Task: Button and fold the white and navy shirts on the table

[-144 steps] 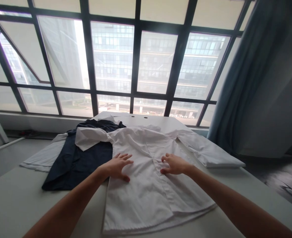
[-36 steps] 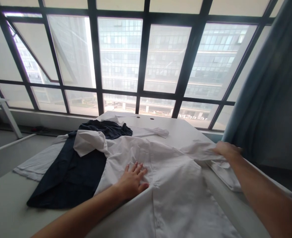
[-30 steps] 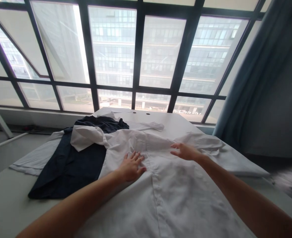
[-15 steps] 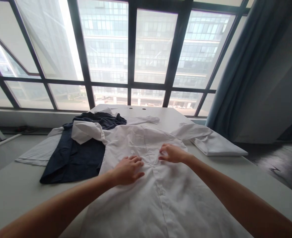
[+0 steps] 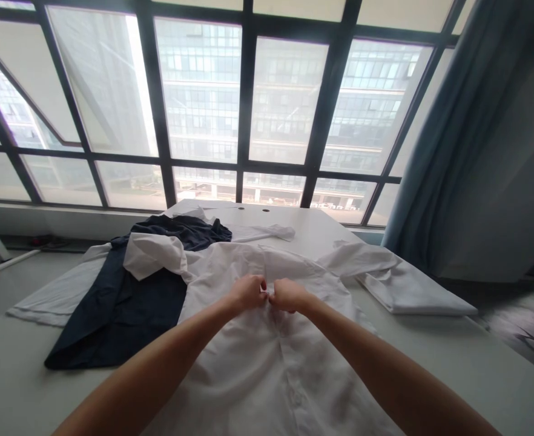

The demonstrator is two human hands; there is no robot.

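Observation:
A white shirt [image 5: 235, 375] lies spread over the table, its button placket running down the middle and its sleeves out to both sides. My left hand [image 5: 250, 292] is closed, pinching the shirt at the placket on the upper chest. Close beside it, my right hand [image 5: 287, 295] also pinches the placket cloth, the fingertips of both hands nearly meeting. Any button between the fingers is too small to make out.
Left of the shirt lies a dark navy garment [image 5: 126, 327], partly under the white sleeve, with another white garment [image 5: 62, 284] beneath it. A folded white cloth [image 5: 416, 290] rests at right on the white table [image 5: 435, 357]. Windows stand behind; a blue curtain [image 5: 435, 151] hangs at right.
Both hands have come together at the placket, and their fingers have closed on the cloth. Earlier they lay apart, with the left hand flat on the shirt. The view has tilted up slightly.

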